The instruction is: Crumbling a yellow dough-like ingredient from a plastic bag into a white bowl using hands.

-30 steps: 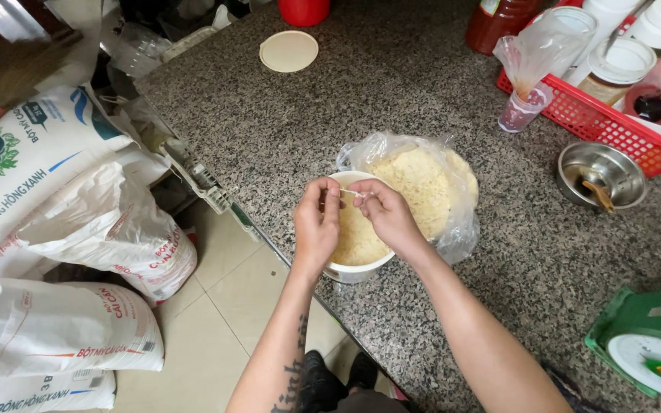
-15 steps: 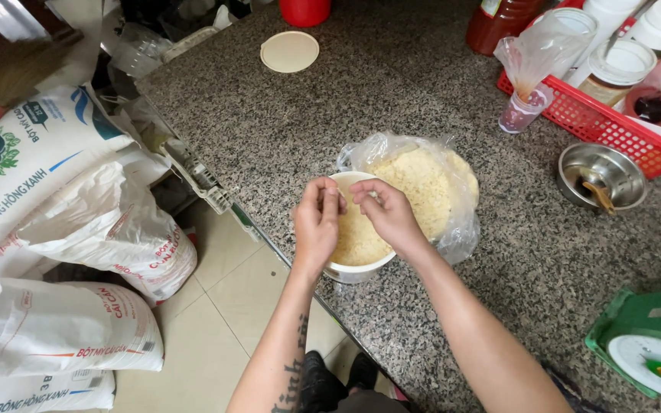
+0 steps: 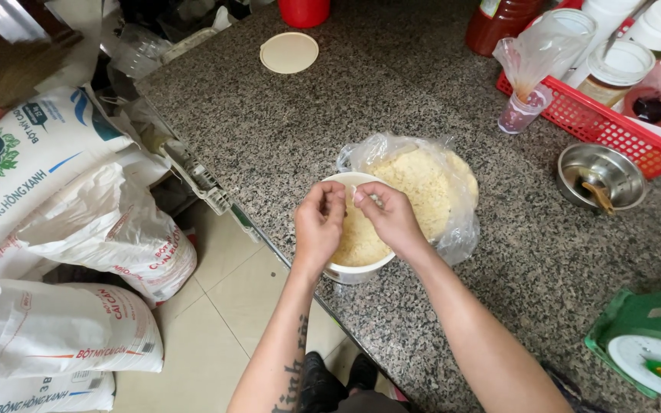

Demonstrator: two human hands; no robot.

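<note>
Both hands, left hand (image 3: 319, 222) and right hand (image 3: 388, 216), pinch the plastic bag (image 3: 453, 229) edge over a white bowl (image 3: 357, 268) of yellow crumbs (image 3: 415, 183)

Both hands, left hand (image 3: 320, 224) and right hand (image 3: 389, 216), pinch plastic over a white bowl (image 3: 361, 264).

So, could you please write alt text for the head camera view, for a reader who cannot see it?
Two bare hands, left hand and right hand, meet over a white bowl lined with a clear plastic bag of pale yellow crumbs on a speckled granite counter. White sacks lie on the floor at left.
</note>
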